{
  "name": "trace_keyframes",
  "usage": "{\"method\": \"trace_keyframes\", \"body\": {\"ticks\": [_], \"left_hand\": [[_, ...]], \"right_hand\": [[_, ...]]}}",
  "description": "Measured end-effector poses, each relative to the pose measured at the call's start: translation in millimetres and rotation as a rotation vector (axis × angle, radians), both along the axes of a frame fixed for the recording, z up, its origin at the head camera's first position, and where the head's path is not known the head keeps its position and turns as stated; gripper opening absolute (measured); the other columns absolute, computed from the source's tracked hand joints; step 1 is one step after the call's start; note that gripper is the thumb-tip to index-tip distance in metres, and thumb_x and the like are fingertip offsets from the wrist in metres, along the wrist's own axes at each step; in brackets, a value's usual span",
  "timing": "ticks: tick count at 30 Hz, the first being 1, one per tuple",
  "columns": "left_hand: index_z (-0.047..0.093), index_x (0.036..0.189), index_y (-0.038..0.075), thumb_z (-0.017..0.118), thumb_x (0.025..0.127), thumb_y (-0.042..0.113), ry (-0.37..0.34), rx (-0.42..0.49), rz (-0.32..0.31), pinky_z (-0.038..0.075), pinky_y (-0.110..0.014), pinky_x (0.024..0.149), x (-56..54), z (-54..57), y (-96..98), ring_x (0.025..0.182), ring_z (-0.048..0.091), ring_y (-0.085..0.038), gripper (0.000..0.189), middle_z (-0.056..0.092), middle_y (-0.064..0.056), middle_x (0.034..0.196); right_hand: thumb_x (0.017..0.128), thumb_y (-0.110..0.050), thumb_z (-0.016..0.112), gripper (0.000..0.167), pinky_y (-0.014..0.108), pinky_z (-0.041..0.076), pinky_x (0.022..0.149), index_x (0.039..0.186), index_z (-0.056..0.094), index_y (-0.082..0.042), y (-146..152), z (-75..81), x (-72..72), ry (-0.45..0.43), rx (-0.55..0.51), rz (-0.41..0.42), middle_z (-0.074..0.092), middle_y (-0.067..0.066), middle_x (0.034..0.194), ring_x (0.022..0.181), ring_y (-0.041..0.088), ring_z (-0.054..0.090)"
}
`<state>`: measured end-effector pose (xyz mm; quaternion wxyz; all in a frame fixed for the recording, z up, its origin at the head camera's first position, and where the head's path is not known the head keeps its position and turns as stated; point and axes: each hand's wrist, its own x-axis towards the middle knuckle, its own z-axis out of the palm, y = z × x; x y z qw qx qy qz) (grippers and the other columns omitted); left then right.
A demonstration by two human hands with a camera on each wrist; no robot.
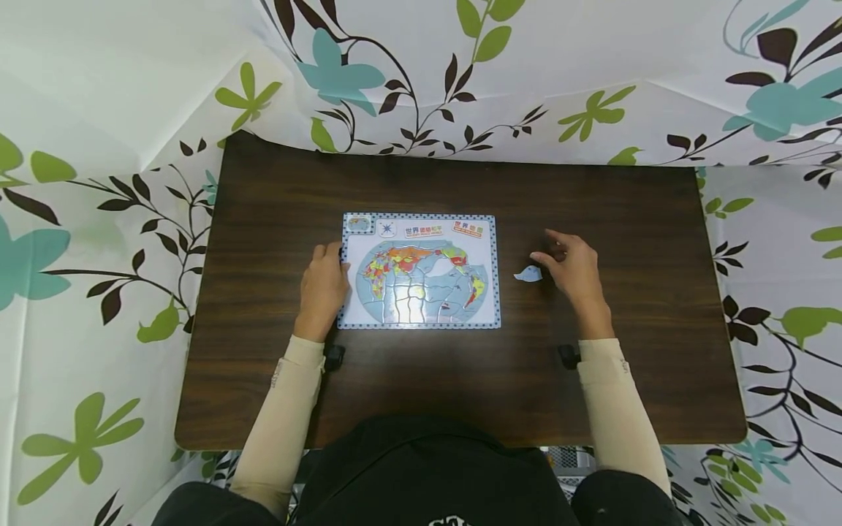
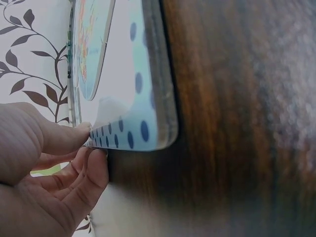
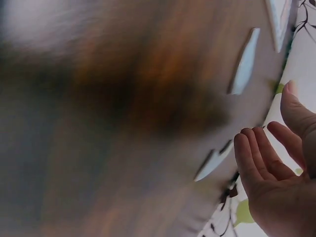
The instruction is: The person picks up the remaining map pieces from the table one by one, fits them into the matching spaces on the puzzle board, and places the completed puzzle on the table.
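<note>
A world-map jigsaw puzzle [image 1: 419, 276] with a dotted blue border lies flat on the table, a white gap showing in its map. At its left edge my left hand [image 1: 324, 285] pinches the border, thumb on top and fingers curled by the side, as the left wrist view shows. To the right of the board sits a light blue puzzle piece [image 1: 528, 274]. My right hand [image 1: 575, 272] hovers just right of that piece with thumb and fingers apart, holding nothing. Two loose pieces appear in the right wrist view, one [image 3: 245, 61] nearer the board and another [image 3: 213, 163] beside my fingers.
The dark wooden table [image 1: 447, 394] extends around the board. White cloth [image 1: 592, 44] with leaf and flower prints hangs behind it and along both sides. My body, in a black top [image 1: 434, 475], is at the table's near edge.
</note>
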<state>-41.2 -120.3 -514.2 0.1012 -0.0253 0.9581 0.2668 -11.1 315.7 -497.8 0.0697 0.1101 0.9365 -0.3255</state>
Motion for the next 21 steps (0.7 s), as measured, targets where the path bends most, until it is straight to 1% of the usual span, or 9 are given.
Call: {"method": "trace_keyframes", "body": {"ticks": [3, 7, 11, 14, 18, 21], "left_hand": [[0.053, 0.150, -0.005, 0.060, 0.110, 0.012, 0.001, 0.000, 0.003, 0.060, -0.062, 0.094, 0.7, -0.1, -1.2, 0.116, 0.068, -0.051, 0.045, 0.058, -0.032, 0.138], [0.054, 0.150, -0.005, 0.061, 0.109, 0.012, 0.008, 0.005, 0.004, 0.061, -0.062, 0.092, 1.5, -0.5, -2.2, 0.113, 0.069, -0.051, 0.045, 0.059, -0.032, 0.137], [0.054, 0.150, -0.005, 0.061, 0.109, 0.012, 0.011, 0.004, 0.005, 0.060, -0.062, 0.093, 0.4, -1.0, -2.2, 0.115, 0.068, -0.051, 0.044, 0.059, -0.032, 0.137], [0.054, 0.149, -0.005, 0.061, 0.110, 0.012, 0.010, 0.005, 0.005, 0.059, -0.063, 0.094, -0.7, -1.0, -2.1, 0.116, 0.068, -0.051, 0.044, 0.059, -0.032, 0.137], [0.054, 0.149, -0.005, 0.061, 0.110, 0.012, 0.009, 0.010, -0.002, 0.059, -0.063, 0.093, -1.6, -0.5, -2.1, 0.115, 0.068, -0.051, 0.044, 0.058, -0.032, 0.137], [0.054, 0.149, -0.006, 0.061, 0.110, 0.011, 0.007, 0.010, -0.010, 0.059, -0.063, 0.094, -2.2, -0.6, -1.7, 0.115, 0.068, -0.052, 0.044, 0.058, -0.033, 0.137]], "right_hand": [[0.102, -0.022, 0.076, 0.062, 0.062, 0.057, 0.102, 0.156, 0.053, -0.002, 5, -7.9, 6.9, -0.016, 0.017, 0.023, 0.053, 0.034, 0.153, 0.126, 0.052, 0.065], [0.099, -0.019, 0.079, 0.062, 0.065, 0.053, 0.107, 0.152, 0.056, 0.001, 6, -15.7, 15.4, -0.013, 0.052, 0.064, 0.048, 0.033, 0.158, 0.129, 0.054, 0.062], [0.094, -0.015, 0.084, 0.060, 0.067, 0.043, 0.118, 0.145, 0.062, 0.006, 5, -21.2, 22.8, 0.025, 0.085, 0.096, 0.050, 0.031, 0.155, 0.141, 0.054, 0.051], [0.090, -0.012, 0.087, 0.056, 0.069, 0.037, 0.122, 0.138, 0.066, 0.008, 4, -24.9, 28.1, 0.067, 0.093, 0.108, 0.052, 0.030, 0.155, 0.148, 0.054, 0.044], [0.088, -0.009, 0.087, 0.045, 0.069, 0.036, 0.122, 0.128, 0.073, 0.008, 3, -29.3, 32.7, 0.116, 0.093, 0.098, 0.057, 0.029, 0.151, 0.145, 0.054, 0.047], [0.088, -0.008, 0.087, 0.038, 0.069, 0.037, 0.121, 0.121, 0.076, 0.008, 4, -31.3, 34.1, 0.131, 0.085, 0.084, 0.060, 0.028, 0.147, 0.143, 0.054, 0.049]]}}
